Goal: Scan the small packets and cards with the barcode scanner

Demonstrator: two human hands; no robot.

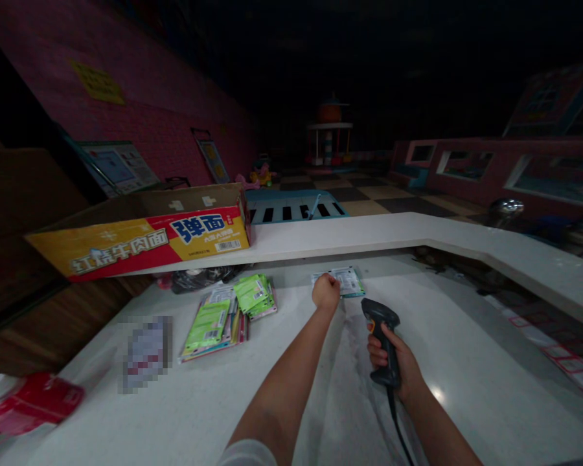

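Observation:
My right hand (393,356) is wrapped round the grip of a black barcode scanner (385,317), a finger near its orange trigger. A cable runs down from the scanner's handle toward the bottom edge. Farther forward, my left hand (326,292) is closed at a flat whitish-blue packet (350,281) lying on the counter. The fingertips are partly hidden, but they appear to grip the packet's near side. To the left lies a pile of flat packets (208,323) with green ones on top. Beside it is a smaller stack of green packets (255,294).
A yellow and red noodle carton (199,236) stands on the raised white ledge (330,234) behind the counter (282,343). At the left lies a red carton with a white cap (34,401). Black plastic (204,278) sits under the ledge. Metallic round objects (505,210) are at the right.

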